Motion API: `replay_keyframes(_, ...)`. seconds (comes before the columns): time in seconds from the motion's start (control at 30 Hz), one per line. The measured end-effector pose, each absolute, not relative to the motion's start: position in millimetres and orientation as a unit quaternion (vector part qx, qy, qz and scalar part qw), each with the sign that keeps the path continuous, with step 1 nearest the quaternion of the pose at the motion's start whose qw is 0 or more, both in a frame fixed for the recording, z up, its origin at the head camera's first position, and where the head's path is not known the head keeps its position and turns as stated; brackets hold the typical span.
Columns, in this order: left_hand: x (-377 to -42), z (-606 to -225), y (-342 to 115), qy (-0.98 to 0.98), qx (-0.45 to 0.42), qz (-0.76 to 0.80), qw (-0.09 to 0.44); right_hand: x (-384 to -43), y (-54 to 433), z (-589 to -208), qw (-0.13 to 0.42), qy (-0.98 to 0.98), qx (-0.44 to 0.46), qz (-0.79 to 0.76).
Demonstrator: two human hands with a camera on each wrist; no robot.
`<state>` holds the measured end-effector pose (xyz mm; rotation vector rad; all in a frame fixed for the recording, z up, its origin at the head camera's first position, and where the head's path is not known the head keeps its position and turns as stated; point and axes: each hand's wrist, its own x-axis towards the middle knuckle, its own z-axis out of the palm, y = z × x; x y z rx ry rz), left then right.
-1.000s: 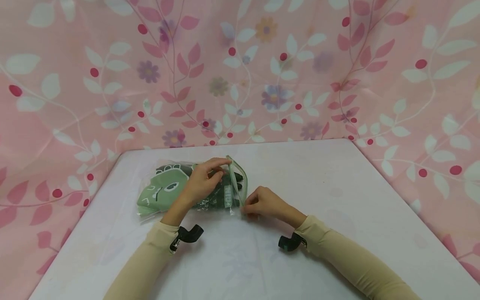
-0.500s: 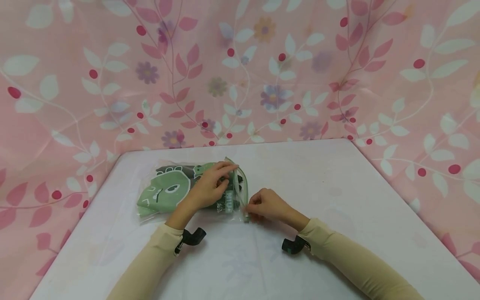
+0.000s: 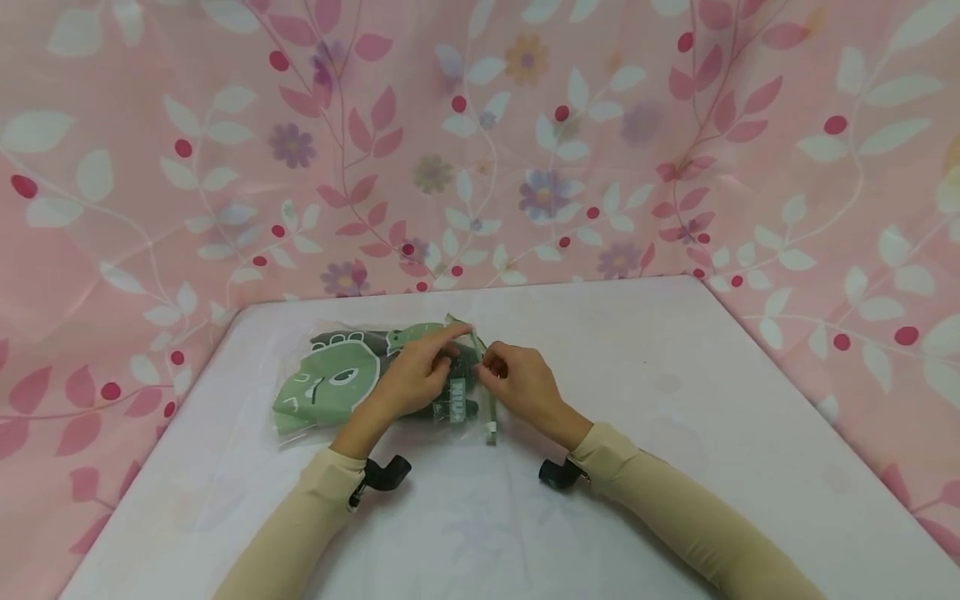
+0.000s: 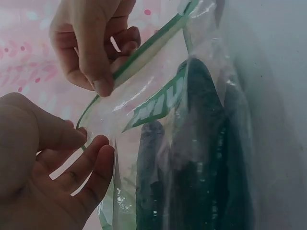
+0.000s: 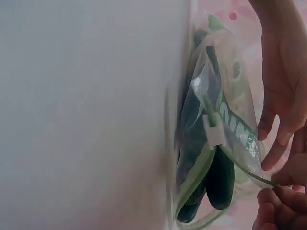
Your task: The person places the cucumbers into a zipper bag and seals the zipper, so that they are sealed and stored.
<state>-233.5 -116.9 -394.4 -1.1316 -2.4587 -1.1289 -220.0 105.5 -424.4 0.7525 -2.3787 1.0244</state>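
Observation:
A clear zip bag, printed with a green cartoon animal, lies on its side on the white table. Inside, dark green long things that look like cucumbers show through the plastic. My left hand pinches the bag's mouth near its far end, fingertips against the edge in the left wrist view. My right hand pinches the green-edged zip strip close beside it. A white slider sits on the strip at the near end, apart from both hands.
The white table extends right and forward of the bag. A pink floral cloth hangs behind its far edge. Black wrist cameras hang under both cuffs.
My right hand has left the near end of the bag's mouth and moved along the strip toward my left hand. The slider is uncovered. My left hand moved slightly right, then stayed.

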Motion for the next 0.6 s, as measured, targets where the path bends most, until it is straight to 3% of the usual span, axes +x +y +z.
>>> replay_keyframes(0.13,-234.3,-395.3,-116.4,-0.842,-0.389,-0.356,0.110,-227.0,110.3,-422.0,0.229,-0.852,0.256,0.394)
replay_keyframes(0.23,-234.5,-395.8,-115.2,-0.856,-0.391,-0.321,0.105,-231.5,114.9,-421.0,0.191,-0.842,0.217,0.455)
replay_keyframes(0.6,-229.3,-397.6,-117.1,-0.896,-0.364,-0.237,0.096,-234.2,123.3,-416.7,-0.095,-0.729,0.052,0.676)
